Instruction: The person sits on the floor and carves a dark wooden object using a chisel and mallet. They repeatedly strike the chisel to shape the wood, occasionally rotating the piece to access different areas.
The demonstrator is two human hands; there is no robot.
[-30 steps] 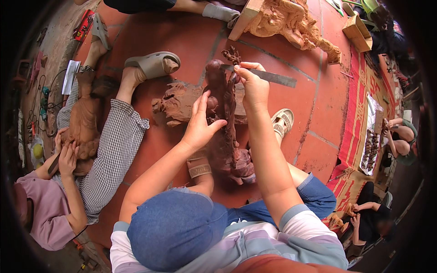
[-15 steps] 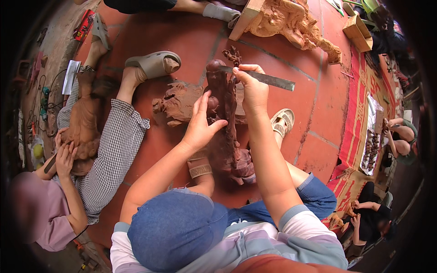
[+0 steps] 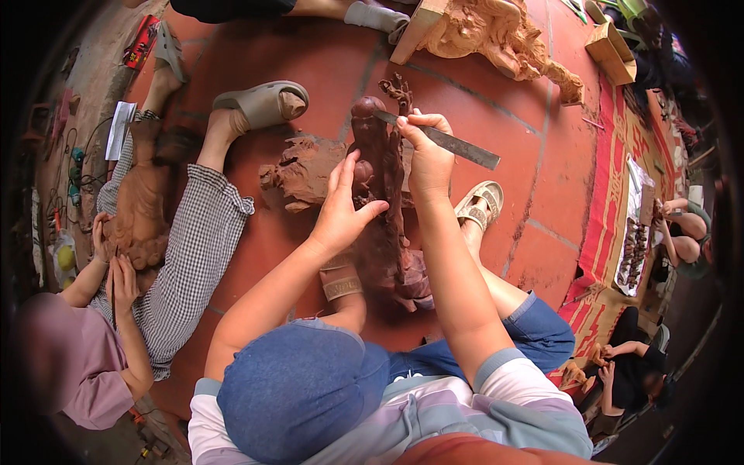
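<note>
You are sitting on a floor (image 3: 310, 54) of large reddish-brown tiles with dark joints running across it. Even daylight is falling over it, casting only soft shadows. A red patterned mat (image 3: 612, 194) is lying along your right side, with other people sitting at its edge. To your left, cables and small tools (image 3: 70, 167) are lying scattered along a grey strip of ground.

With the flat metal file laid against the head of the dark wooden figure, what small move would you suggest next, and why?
Probably a short, light stroke across the head. The right hand holds the flat file with its tip against the top of the dark wooden figure, and the left hand braces the figure's middle.
</note>
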